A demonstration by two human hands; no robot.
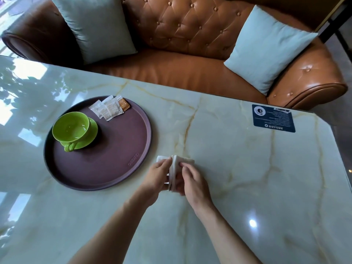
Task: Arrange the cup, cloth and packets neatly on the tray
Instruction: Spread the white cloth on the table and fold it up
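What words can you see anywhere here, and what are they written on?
Round brown plastic tray: raised word on its rim, upside down, too blurred to read.
Dark blue card on the marble table: white lines of text and a round logo, upside down, too small to read.
Small paper packets on the tray: print too small to read.
Nothing can be quoted for sure.

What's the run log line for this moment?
left hand: holds cloth | right hand: holds cloth | cloth: off tray | cup, packets: on tray
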